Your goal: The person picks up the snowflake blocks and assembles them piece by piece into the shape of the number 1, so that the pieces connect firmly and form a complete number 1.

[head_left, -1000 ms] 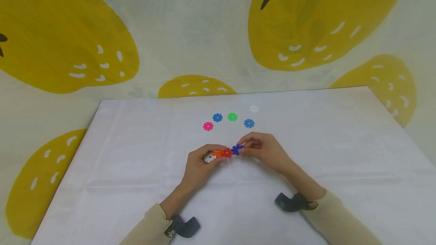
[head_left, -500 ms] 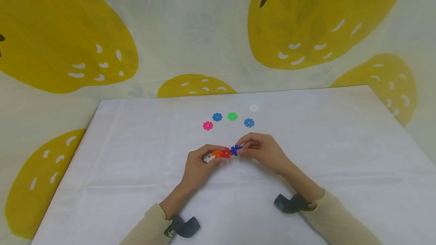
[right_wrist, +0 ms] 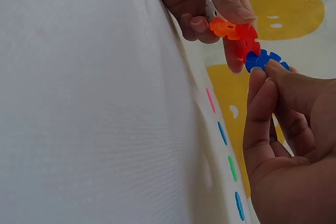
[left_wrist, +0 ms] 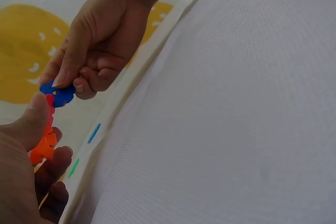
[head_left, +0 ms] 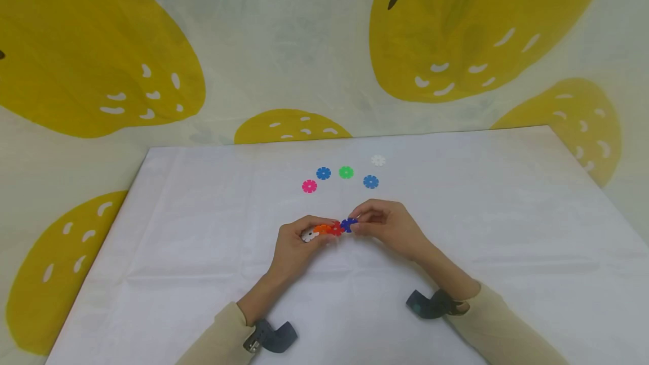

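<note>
My left hand (head_left: 296,244) grips a short row of notched plastic discs between thumb and fingers. The row runs from a white disc (head_left: 309,235) through an orange disc (right_wrist: 224,28) to a red disc (right_wrist: 247,42). With thumb and fingertips, my right hand (head_left: 387,224) pinches a dark blue disc (head_left: 348,225). In the right wrist view the blue disc's edge overlaps the red disc's lower edge at an angle. Part of the white disc is hidden behind the left hand.
Beyond the hands, loose discs lie flat on the white-covered table (head_left: 203,213): pink (head_left: 309,186), blue (head_left: 323,173), green (head_left: 346,172), another blue (head_left: 371,182) and white (head_left: 378,160). A patterned cloth (head_left: 284,44) hangs behind the table's back edge.
My right hand has shifted slightly left and down with the dark blue disc, which sits closer against the red disc. The left hand has barely moved, and the loose discs lie as before.
</note>
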Tool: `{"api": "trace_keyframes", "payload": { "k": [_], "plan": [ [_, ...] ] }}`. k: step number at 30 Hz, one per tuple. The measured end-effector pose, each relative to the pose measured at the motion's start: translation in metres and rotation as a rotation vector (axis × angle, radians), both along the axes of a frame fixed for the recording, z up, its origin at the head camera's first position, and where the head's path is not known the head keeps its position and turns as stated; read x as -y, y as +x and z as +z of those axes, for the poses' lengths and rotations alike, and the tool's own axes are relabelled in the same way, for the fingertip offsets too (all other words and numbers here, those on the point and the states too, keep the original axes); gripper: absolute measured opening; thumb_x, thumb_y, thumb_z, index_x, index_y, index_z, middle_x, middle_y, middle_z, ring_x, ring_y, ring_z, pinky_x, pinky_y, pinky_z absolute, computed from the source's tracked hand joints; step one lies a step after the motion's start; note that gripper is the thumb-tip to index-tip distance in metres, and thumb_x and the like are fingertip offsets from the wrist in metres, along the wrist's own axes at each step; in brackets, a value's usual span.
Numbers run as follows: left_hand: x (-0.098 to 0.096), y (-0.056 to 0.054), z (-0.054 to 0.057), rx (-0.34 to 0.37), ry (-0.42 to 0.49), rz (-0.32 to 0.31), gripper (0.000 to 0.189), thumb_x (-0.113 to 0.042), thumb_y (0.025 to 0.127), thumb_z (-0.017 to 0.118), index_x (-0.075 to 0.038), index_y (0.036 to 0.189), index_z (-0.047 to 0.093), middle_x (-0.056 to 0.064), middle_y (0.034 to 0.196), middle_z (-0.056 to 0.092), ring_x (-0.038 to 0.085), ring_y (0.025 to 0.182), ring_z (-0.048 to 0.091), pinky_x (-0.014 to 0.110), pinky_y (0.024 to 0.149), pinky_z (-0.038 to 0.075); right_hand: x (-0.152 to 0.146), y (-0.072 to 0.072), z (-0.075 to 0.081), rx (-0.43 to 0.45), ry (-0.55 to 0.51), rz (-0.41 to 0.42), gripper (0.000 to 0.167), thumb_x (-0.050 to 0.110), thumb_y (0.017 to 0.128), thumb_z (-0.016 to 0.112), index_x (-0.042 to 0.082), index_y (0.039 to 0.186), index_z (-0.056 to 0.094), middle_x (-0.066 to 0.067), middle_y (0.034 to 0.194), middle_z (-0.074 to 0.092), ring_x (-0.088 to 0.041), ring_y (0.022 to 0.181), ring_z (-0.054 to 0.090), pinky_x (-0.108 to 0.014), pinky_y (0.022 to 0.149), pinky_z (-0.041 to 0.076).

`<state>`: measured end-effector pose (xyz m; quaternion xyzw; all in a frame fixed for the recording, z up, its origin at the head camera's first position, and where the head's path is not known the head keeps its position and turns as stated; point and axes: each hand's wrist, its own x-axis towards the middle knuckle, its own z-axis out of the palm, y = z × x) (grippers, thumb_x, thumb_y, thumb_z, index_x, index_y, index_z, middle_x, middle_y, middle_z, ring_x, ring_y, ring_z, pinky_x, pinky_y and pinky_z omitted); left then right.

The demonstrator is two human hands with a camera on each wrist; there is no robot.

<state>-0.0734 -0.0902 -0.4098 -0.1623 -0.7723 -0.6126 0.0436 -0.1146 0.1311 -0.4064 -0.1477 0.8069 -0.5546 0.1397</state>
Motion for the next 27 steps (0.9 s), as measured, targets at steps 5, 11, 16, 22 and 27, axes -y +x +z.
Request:
{"api": "trace_keyframes", "payload": {
  "k": [5, 11, 16, 22, 27],
  "plan": [
    [0.002, -0.007, -0.019, -0.017, 0.028, -0.006, 0.02, -0.004, 0.082, 0.074, -0.006, 0.102, 0.073, 0.003, 0.097, 0.072, 0.016, 0.096, 0.065, 0.03, 0.083, 0.05, 0.001, 0.0, 0.001, -0.012, 0.02, 0.013, 0.016, 0.012, 0.085, 0.073, 0.014, 0.1, 0.069, 0.0, 0.084, 0.067, -0.015, 0.083, 0.066, -0.026, 0.075, 0.054],
    [0.004, -0.011, -0.031, -0.004, 0.059, -0.029, 0.019, -0.012, 0.083, 0.075, -0.013, 0.102, 0.074, -0.004, 0.099, 0.072, 0.015, 0.097, 0.065, 0.032, 0.085, 0.05, 0.001, 0.001, 0.002, -0.02, 0.037, 0.021, 0.014, 0.013, 0.085, 0.073, 0.015, 0.098, 0.069, 0.001, 0.082, 0.067, -0.015, 0.081, 0.064, -0.026, 0.074, 0.054],
    [0.005, -0.01, -0.03, 0.029, 0.053, -0.017, 0.017, -0.015, 0.084, 0.075, -0.016, 0.1, 0.075, -0.005, 0.098, 0.072, 0.016, 0.096, 0.065, 0.033, 0.084, 0.05, 0.003, 0.003, -0.001, -0.007, 0.018, 0.03, 0.012, 0.012, 0.084, 0.074, 0.016, 0.095, 0.07, 0.002, 0.083, 0.068, -0.015, 0.08, 0.066, -0.028, 0.074, 0.054],
    [0.005, -0.009, -0.027, 0.081, 0.045, -0.005, 0.017, -0.007, 0.083, 0.075, -0.013, 0.098, 0.075, -0.004, 0.094, 0.072, 0.015, 0.093, 0.064, 0.032, 0.082, 0.05, 0.004, 0.003, -0.003, 0.005, -0.024, 0.04, 0.01, 0.01, 0.084, 0.074, 0.016, 0.091, 0.071, 0.001, 0.084, 0.069, -0.016, 0.081, 0.067, -0.028, 0.074, 0.054],
    [0.003, -0.004, -0.009, 0.086, 0.035, -0.005, 0.017, 0.001, 0.081, 0.073, -0.004, 0.097, 0.074, 0.003, 0.091, 0.073, 0.017, 0.09, 0.065, 0.031, 0.079, 0.05, 0.004, 0.004, -0.003, 0.021, -0.053, 0.049, 0.007, 0.01, 0.084, 0.074, 0.012, 0.089, 0.069, -0.001, 0.087, 0.069, -0.016, 0.083, 0.068, -0.028, 0.076, 0.054]
  ]
}}
